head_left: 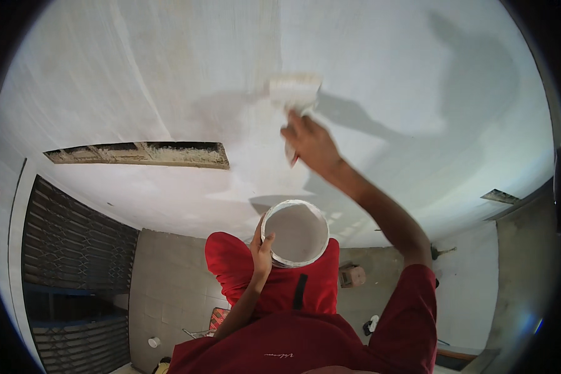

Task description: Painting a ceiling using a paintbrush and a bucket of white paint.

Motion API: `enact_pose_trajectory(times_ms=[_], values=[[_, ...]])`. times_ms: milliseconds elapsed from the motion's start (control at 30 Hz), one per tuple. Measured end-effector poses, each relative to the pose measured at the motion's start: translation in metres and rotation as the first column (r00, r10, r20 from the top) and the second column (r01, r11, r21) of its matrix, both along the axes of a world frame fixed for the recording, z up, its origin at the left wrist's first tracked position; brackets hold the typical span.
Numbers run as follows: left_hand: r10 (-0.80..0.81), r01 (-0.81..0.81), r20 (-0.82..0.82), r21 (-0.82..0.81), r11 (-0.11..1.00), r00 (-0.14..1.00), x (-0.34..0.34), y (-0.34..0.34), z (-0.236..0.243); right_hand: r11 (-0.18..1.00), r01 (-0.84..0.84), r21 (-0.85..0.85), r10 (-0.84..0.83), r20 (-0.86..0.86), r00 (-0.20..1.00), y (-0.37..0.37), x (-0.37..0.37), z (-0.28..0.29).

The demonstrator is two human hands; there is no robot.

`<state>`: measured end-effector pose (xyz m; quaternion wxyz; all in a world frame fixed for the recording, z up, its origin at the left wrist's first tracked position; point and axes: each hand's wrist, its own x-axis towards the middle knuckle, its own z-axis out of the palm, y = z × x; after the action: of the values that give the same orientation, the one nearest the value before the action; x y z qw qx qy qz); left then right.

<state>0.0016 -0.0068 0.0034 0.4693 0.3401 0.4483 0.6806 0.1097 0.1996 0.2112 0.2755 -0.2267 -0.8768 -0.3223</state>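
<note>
A wide paintbrush [295,91] with pale bristles is pressed to the white wall [380,68]. My right hand [311,140] is closed around its handle, whose reddish end pokes out below the fingers. Between my knees and the wall, my left hand [263,249] grips the left side of a round white bucket [295,262]. Pale paint [295,232] shows inside the bucket. The left thumb lies over the rim, while the other fingers are partly hidden behind the bucket. Streaks of uneven white coat cover the wall around the brush.
A long rough-edged slot [140,154] cuts into the wall at left, and a smaller opening [500,196] sits at right. Far below, a folding metal gate [78,243], a small white container [154,342] and a brownish box-like object [353,275] stand around the tiled floor [168,268].
</note>
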Motion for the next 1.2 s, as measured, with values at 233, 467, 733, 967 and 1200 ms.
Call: enact_pose_trajectory(times_ms=[233,467,733,967,1200], values=[[-0.025,0.024,0.022,0.046,0.999,0.999,0.003,0.002,0.005,0.872,-0.064,-0.485,0.086,0.024,0.996,-0.014,0.012,-0.048],[-0.022,0.018,0.053,0.086,0.996,0.998,0.007,0.001,0.002,0.919,-0.138,-0.370,0.042,-0.256,0.966,0.003,0.025,0.206],[-0.005,-0.005,0.110,0.096,0.995,0.994,0.004,-0.003,0.003,0.928,-0.265,0.261,0.299,-0.099,0.949,-0.045,0.024,0.362],[-0.034,0.026,0.093,0.085,0.996,0.995,0.006,0.001,0.006,0.825,-0.061,0.561,0.072,0.002,0.997,-0.007,0.011,0.389],[-0.022,0.015,0.127,0.056,0.998,0.992,0.003,-0.002,0.011,0.920,0.023,0.392,-0.072,0.110,0.991,0.029,0.023,0.242]])
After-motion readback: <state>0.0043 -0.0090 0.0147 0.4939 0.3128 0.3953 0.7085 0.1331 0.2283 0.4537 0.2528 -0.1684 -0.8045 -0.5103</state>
